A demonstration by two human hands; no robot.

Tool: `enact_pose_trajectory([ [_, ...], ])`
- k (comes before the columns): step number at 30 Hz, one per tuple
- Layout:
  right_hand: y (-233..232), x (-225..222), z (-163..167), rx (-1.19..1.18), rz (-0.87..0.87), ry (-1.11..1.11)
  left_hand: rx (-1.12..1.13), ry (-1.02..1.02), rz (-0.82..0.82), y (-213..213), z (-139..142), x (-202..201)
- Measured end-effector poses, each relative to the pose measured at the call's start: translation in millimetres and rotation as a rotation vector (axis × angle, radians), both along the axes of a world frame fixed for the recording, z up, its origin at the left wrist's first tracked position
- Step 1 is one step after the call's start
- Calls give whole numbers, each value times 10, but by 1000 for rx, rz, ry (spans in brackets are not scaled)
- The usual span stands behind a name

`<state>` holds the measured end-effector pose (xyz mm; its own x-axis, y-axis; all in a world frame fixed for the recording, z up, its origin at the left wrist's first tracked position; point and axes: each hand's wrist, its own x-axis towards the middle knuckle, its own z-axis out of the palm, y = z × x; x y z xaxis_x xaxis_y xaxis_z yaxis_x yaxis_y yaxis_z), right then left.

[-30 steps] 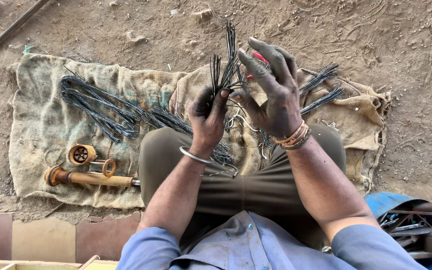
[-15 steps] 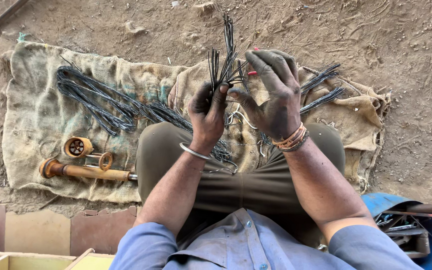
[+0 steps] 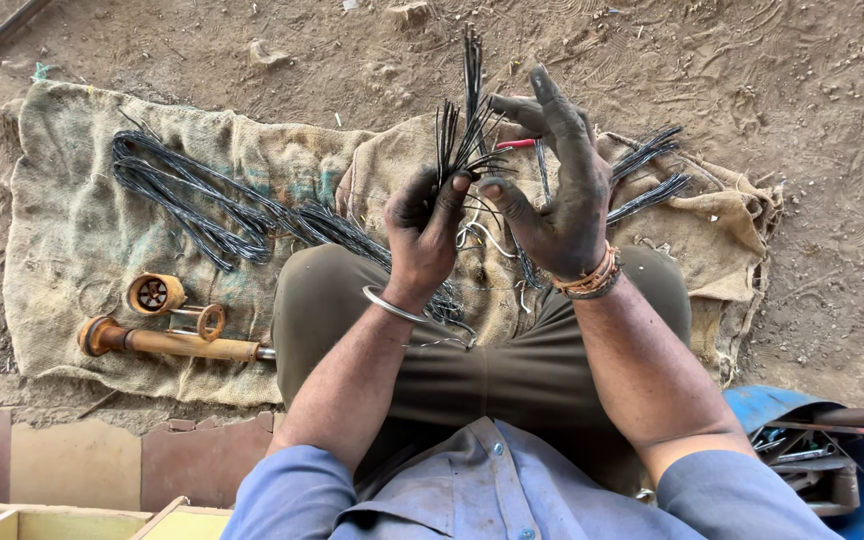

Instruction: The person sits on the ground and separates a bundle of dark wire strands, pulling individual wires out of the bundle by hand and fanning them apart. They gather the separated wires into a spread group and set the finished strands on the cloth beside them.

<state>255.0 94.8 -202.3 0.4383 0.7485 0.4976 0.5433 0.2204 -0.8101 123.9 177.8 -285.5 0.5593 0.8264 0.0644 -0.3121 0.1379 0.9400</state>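
Where the head camera looks down past blue sleeves and olive trousers, the left hand [image 3: 427,235] sits just left of centre, its fingers curled tight around the lower end of a bundle of thin dark wires [image 3: 464,125]. The wires fan upward toward twelve o'clock, the longest strand reaching near the top edge. A metal bangle [image 3: 392,303] circles the left wrist.

At about one o'clock from that fist, the right hand [image 3: 557,195] is held with fingers spread and loosely bent; its thumb and forefinger tips touch the loose strands of the bundle, but whether they pinch one cannot be told. Thread bands [image 3: 592,282] ring the right wrist. A small red piece [image 3: 514,144] shows just behind the right fingers.

Beneath both hands a burlap sack [image 3: 72,230] lies spread on the dirt ground [image 3: 802,90]. On it, toward nine o'clock, rests a long looped bunch of dark wire [image 3: 202,205]; more short wire bunches [image 3: 647,175] lie at two o'clock beyond the right hand. At eight o'clock lie a rusty orange pipe tool [image 3: 167,343] and a short round fitting [image 3: 152,294] just above it. At four o'clock, by the right elbow, a blue tub [image 3: 767,407] holds metal tools.
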Motion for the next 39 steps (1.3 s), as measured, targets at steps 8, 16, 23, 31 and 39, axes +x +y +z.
enact_pose_trajectory([
  [8,-65,46,-66,-40,-156,-487,57,40,-13,12,-44,-29],
  [16,-8,112,-273,250,-146,-507,62,36,36,73,-76,-29],
  [23,-13,93,-117,211,-188,-242,146,78,-33,-20,14,-38],
  [31,-92,49,-39,39,-162,-272,286,157,-20,-43,114,-20],
  [39,3,-9,-82,301,-117,-187,173,172,11,-35,-37,-6],
])
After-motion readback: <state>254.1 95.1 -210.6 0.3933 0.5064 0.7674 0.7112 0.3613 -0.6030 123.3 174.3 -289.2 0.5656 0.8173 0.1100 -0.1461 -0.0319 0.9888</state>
